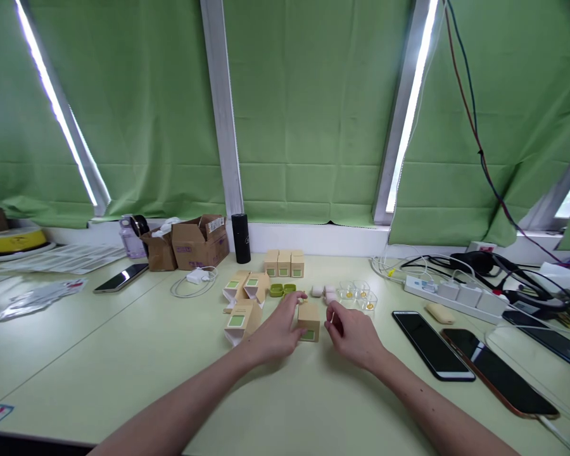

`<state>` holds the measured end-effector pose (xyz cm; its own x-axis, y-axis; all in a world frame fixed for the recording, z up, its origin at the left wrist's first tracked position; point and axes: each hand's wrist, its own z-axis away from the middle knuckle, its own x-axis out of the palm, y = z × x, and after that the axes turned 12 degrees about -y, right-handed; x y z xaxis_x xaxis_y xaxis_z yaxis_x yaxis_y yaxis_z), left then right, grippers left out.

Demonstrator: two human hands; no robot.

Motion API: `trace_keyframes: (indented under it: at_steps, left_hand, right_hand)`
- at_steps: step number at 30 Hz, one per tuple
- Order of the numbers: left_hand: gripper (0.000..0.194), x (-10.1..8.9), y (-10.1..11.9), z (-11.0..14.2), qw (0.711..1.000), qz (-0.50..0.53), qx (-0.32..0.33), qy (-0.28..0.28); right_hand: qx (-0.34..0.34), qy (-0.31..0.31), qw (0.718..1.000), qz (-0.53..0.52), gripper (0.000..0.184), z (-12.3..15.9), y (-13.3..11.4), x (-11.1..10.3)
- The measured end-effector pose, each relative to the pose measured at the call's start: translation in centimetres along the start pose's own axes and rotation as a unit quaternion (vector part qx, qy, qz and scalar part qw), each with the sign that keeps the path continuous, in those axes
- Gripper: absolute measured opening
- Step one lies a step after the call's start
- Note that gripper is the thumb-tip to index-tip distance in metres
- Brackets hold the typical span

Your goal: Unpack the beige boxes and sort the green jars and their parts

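We have one small cardboard box standing upright on the desk, between our two hands, its green label facing us. Our left hand is spread partway around it, the thumb at the lower front and the forefinger reaching past the back of the top, so it seems to have hold of the box. Our right hand hangs just to the right, loosely curled with thumb and fingertips close together; we cannot tell whether anything is pinched there.

We judge the step to be settling or closing this box. To do it well, we should steady it lightly with the left hand, since thin card would probably dent, and work the top edge with the right fingertips, pressing evenly so no corner buckles. We should keep our left forearm low and clear of the open boxes near it, and our right knuckles off the clear cups behind, which look easy to knock.
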<state>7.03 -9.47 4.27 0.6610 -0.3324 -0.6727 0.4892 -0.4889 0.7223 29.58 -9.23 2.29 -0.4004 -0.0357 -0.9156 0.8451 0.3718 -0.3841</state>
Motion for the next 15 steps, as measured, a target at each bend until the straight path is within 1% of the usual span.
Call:
trace_keyframes:
  at_steps: [3, 6, 10, 15]
  left_hand:
    - [0.068, 0.5, -0.5, 0.1, 0.999, 0.031, -0.006, 0.019]
    - [0.078, 1.2, -1.3, 0.0, 0.998, 0.051, -0.005, 0.035]
    - [0.079, 2.1, -2.2, -0.2, 0.997, 0.066, -0.009, 0.039]
    - [0.081, 2.4, -2.7, -0.2, 0.996, 0.066, 0.008, 0.058]
  right_hand:
    - [-0.010, -0.024, 1.000, -0.006, 0.009, 0.3, -0.2, 0.3]
    - [-0.016, -0.035, 0.999, -0.004, 0.012, 0.2, -0.3, 0.6]
    - [-0.009, -0.034, 0.999, 0.002, 0.014, -0.1, -0.2, 0.8]
    - [-0.020, -0.030, 0.999, 0.005, 0.015, -0.2, 0.0, 0.9]
